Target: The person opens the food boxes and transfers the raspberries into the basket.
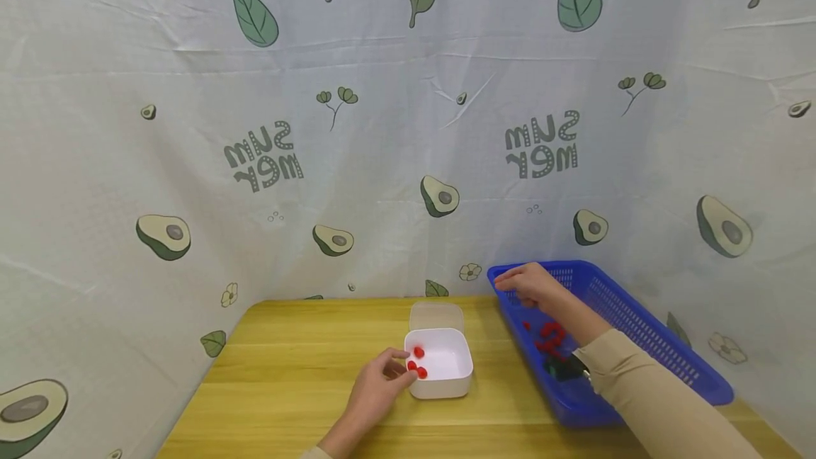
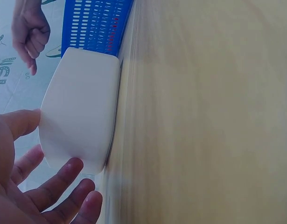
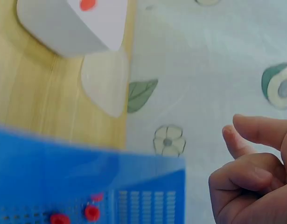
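A white open-topped box (image 1: 440,388) stands on the table with several small red pieces (image 1: 421,372) inside, toward its left side. My left hand (image 1: 379,388) is at the box's left side, fingers spread and thumb by the near left rim. In the left wrist view the thumb and fingertips are right at the white wall. My right hand (image 1: 537,285) is raised over the far left corner of a blue basket (image 1: 644,310). Thumb and index finger (image 3: 262,130) stand apart with nothing seen between them, while the other fingers curl in.
A pale lid (image 1: 436,316) lies behind the box. More red pieces (image 1: 551,338) and something dark green (image 1: 561,368) lie in the basket, right of the box. A printed cloth (image 1: 382,161) hangs behind the wooden table (image 1: 299,367).
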### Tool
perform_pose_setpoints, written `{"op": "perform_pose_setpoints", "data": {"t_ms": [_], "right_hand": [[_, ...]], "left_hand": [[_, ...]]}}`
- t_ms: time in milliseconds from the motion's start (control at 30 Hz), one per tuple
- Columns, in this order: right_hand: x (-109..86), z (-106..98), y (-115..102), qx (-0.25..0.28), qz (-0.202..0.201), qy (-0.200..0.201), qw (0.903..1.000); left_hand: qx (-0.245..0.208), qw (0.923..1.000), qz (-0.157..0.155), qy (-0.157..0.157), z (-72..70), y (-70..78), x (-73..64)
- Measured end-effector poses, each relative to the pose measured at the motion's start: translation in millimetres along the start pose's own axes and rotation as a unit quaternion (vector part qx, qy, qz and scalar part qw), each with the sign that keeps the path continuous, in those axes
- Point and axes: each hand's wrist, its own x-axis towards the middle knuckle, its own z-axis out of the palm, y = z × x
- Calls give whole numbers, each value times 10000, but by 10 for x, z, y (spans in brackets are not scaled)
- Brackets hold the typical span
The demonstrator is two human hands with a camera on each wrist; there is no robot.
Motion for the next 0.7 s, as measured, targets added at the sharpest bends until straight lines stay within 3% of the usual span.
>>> {"op": "perform_pose_setpoints", "data": {"t_ms": [233, 467, 700], "right_hand": [[-51, 198, -87, 327, -94, -240, 9991], [-100, 473, -112, 243, -32, -361, 9990], [-111, 749, -71, 477, 108, -661, 9966]], "left_hand": [[26, 10000, 45, 56, 8, 8, -6], [9, 9999, 126, 9, 8, 14, 19], [-10, 10000, 19, -18, -2, 25, -9]]}}
